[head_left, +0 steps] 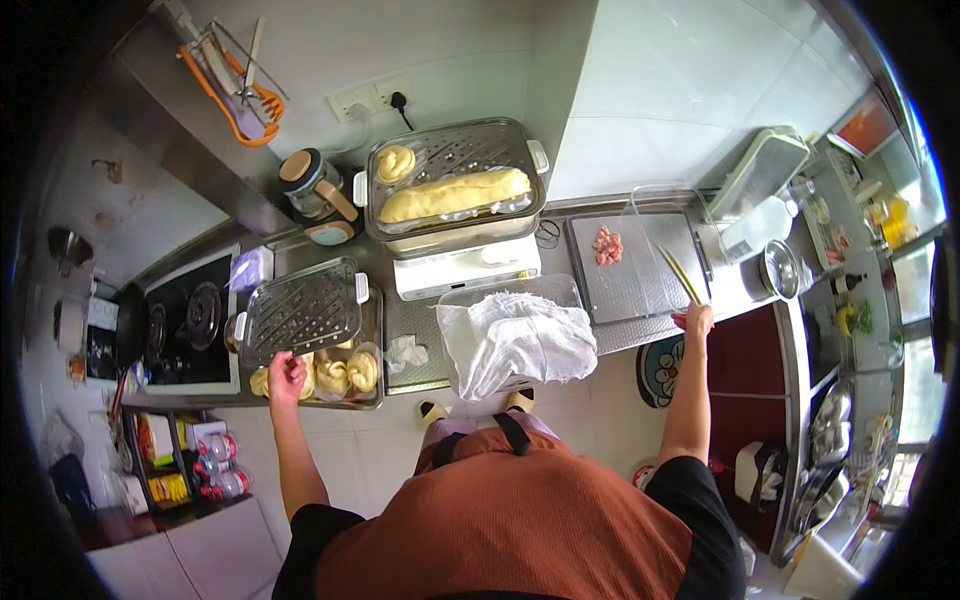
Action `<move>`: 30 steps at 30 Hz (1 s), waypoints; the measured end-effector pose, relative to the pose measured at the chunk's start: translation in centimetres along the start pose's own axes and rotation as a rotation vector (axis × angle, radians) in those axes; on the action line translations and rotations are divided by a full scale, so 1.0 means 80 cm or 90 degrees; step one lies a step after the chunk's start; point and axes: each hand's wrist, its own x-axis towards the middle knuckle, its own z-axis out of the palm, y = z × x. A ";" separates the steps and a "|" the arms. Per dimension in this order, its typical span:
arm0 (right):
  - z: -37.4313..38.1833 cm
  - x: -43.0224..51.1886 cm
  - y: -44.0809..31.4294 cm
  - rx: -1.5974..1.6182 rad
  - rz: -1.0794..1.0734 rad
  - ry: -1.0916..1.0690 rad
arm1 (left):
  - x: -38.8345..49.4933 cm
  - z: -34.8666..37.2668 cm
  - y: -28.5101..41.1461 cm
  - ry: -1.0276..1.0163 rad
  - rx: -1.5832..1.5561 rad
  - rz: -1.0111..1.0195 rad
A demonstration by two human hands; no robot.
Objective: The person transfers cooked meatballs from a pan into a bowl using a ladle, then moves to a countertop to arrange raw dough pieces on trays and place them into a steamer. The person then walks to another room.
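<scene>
My left hand (pixel 287 379) is at the near edge of a perforated steamer tray (pixel 304 311) with white handles, its fingers curled. Whether it grips that edge or just touches it, I cannot tell. Under the steamer tray, partly covered, sits a larger tray (pixel 375 304) with several yellow dough rolls (pixel 363 371). Far to the right, my right hand (pixel 697 319) holds a pair of chopsticks (pixel 679 271) above the right side of a metal board (pixel 630 289). Small pieces of raw meat (pixel 607 245) lie on that board's left part. A transparent sheet or cover (pixel 649 225) overlaps it.
A steamer (pixel 454 150) holding a long yellow dough loaf (pixel 454 196) and a coiled roll (pixel 395 163) stands behind a white appliance (pixel 465 270). White cloth (pixel 517 341) covers a clear tub at the front edge. Left are crumpled tissue (pixel 406 352), a kettle (pixel 309 184) and a stove (pixel 195 322).
</scene>
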 end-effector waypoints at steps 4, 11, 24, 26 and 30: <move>-0.013 -0.015 -0.011 0.032 -0.060 0.074 | -0.025 0.012 -0.004 0.027 -0.011 0.028; -0.148 -0.121 -0.057 0.146 -0.168 -0.006 | -0.039 0.025 -0.009 0.034 -0.034 0.055; 0.039 -0.265 -0.357 0.014 -0.509 -0.343 | -0.101 0.051 -0.028 0.055 -0.067 0.076; 0.122 -0.259 -0.399 -0.003 -0.626 -0.380 | -0.113 0.052 -0.035 0.054 -0.068 0.085; 0.214 -0.246 -0.437 -0.118 -0.620 -0.407 | -0.138 0.053 -0.049 0.053 -0.081 0.083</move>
